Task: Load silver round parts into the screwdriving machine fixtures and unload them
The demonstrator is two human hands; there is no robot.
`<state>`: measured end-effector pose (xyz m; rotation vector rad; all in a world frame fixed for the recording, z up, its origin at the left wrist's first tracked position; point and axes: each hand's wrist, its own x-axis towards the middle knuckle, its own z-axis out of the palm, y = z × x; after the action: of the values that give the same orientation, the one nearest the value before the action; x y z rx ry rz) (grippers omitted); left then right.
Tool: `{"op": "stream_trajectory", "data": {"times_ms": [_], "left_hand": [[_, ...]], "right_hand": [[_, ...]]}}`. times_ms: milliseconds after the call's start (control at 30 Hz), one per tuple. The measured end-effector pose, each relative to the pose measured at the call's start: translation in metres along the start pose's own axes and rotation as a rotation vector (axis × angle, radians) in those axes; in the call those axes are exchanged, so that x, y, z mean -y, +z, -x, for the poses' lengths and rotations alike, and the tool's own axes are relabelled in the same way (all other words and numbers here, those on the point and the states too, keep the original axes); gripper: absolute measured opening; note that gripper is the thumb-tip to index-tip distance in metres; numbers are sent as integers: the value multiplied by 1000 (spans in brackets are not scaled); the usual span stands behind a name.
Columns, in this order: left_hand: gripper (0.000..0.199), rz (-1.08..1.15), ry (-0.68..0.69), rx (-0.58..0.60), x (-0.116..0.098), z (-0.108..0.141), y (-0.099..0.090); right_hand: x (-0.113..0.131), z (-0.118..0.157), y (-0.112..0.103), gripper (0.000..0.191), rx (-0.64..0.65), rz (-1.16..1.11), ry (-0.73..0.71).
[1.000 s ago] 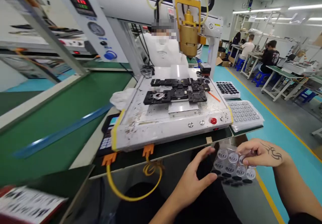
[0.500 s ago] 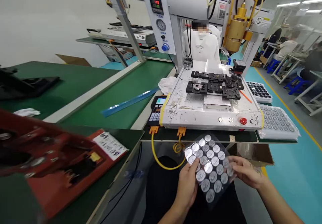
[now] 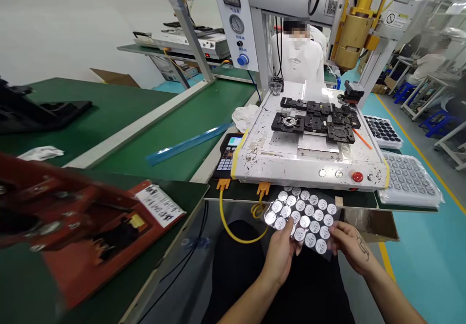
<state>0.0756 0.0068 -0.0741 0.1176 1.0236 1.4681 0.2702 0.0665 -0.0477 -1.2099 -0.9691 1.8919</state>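
Note:
A clear sheet with rows of round white labels (image 3: 305, 221) is held out over my lap, tilted, its far edge close to the machine's front. My left hand (image 3: 281, 251) grips its near left edge, thumb on top of the labels. At the right edge, my right hand (image 3: 351, 246) pinches the sheet between thumb and fingers. Beyond the sheet stands a white machine base (image 3: 284, 161) carrying black fixture plates (image 3: 316, 122). One plate at the left holds a silver ring (image 3: 289, 121).
A red press (image 3: 83, 236) stands at the left. Yellow cable (image 3: 227, 227) hangs below the handheld keypad (image 3: 226, 158). Trays of round parts (image 3: 409, 178) lie at the right. A brass cylinder (image 3: 349, 40) hangs above the machine. A person in white (image 3: 300, 59) is behind it.
The sheet has turned and tipped flatter, with its far edge nearer the machine. My right hand has closed on its right edge. The view has shifted slightly.

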Motion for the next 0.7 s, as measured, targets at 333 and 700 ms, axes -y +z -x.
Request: {"op": "stream_trajectory", "data": {"times_ms": [333,700], "left_hand": [[51,-40,-76,190,-21,-24,27],[28,-39,-109,236,-9,-32,42]], "right_hand": [[14,-11,-7,64,-61,7,-68],[8,-19,-20,51,-92,215,-229]]}}
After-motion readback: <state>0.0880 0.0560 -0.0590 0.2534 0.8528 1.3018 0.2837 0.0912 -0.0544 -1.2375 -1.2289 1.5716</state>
